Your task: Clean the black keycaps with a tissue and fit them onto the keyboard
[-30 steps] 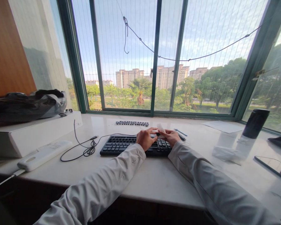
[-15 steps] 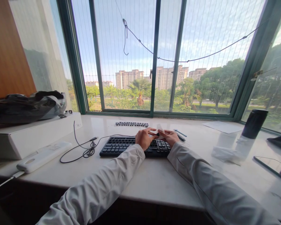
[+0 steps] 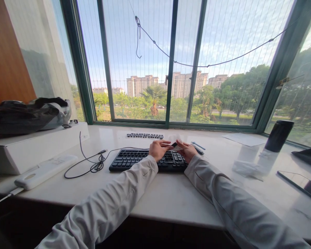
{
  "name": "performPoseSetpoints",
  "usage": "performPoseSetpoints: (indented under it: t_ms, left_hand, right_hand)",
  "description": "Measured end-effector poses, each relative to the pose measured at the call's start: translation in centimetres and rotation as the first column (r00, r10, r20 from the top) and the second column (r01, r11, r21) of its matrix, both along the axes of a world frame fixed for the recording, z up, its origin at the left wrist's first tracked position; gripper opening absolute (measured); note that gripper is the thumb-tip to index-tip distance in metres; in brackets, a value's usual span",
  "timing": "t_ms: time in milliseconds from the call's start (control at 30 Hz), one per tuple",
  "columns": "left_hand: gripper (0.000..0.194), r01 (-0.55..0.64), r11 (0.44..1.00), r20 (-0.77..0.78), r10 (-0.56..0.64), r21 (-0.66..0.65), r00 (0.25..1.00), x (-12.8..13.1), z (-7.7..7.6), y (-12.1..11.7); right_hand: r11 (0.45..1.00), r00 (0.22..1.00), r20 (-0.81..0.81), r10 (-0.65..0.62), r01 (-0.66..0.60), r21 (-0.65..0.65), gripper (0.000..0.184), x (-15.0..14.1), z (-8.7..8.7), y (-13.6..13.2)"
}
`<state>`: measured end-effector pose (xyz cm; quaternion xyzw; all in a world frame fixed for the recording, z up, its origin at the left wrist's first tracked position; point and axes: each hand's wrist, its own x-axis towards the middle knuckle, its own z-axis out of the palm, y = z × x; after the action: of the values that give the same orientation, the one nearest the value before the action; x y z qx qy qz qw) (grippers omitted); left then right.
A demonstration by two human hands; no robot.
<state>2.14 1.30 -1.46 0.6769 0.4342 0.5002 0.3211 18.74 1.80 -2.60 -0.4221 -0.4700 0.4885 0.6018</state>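
Over the black keyboard point(image 3: 126, 159), my left hand point(image 3: 157, 149) pinches a small black keycap point(image 3: 174, 144) between thumb and fingers. My right hand point(image 3: 187, 151) is closed on a thin whitish piece, apparently a wipe or tissue point(image 3: 176, 148), against the keycap. Both hands nearly meet above the keyboard's right half and hide part of it. Behind them, loose keycaps point(image 3: 145, 136) lie in rows on the white tabletop. A blue stick-like tool point(image 3: 198, 145) and a dark slim tool point(image 3: 198, 150) lie just beyond my right hand.
Left of the keyboard lies a coiled cable point(image 3: 97, 166); a white power strip point(image 3: 45, 171) and a white box point(image 3: 38, 148) are farther left. To the right are crumpled clear plastic point(image 3: 247, 168), a black bottle point(image 3: 279, 136), paper point(image 3: 245, 139) and a dark tablet-like slab point(image 3: 300, 185).
My fingers have shifted around the keycap, which now shows more plainly. The white wipe has dropped lower between my hands. The whole view has shifted slightly.
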Motion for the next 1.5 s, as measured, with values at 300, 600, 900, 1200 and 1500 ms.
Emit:
performPoseSetpoints:
  t_ms: [300,600,900,1200,1500]
  left_hand:
    - [0.032,0.100,0.993,0.067,-0.104,0.060,0.992,0.3,-1.0,1.1]
    - [0.027,0.124,0.991,0.158,-0.131,0.057,0.979,0.7,-0.9,1.1]
    - [0.032,0.015,0.999,0.097,-0.019,0.039,0.995,0.3,-1.0,1.3]
    - [0.025,-0.110,0.991,-0.147,0.120,0.073,0.982,-0.3,-0.2,0.4]
    - [0.019,-0.101,0.962,-0.282,0.174,0.253,0.943,-0.1,0.4,-1.0]
  right_hand:
    - [0.997,0.994,-0.107,-0.022,0.014,-0.078,0.013,0.0,0.5,-0.4]
    - [0.980,0.966,-0.173,-0.190,0.176,-0.094,0.015,0.5,0.5,0.1]
    - [0.996,0.990,-0.123,-0.063,0.054,-0.074,0.019,-0.7,1.4,-1.3]
    - [0.994,0.994,-0.080,0.069,-0.076,-0.080,0.034,-0.8,1.5,-1.4]
    - [0.997,0.987,0.148,0.055,-0.062,0.042,0.034,-0.9,0.1,-0.3]
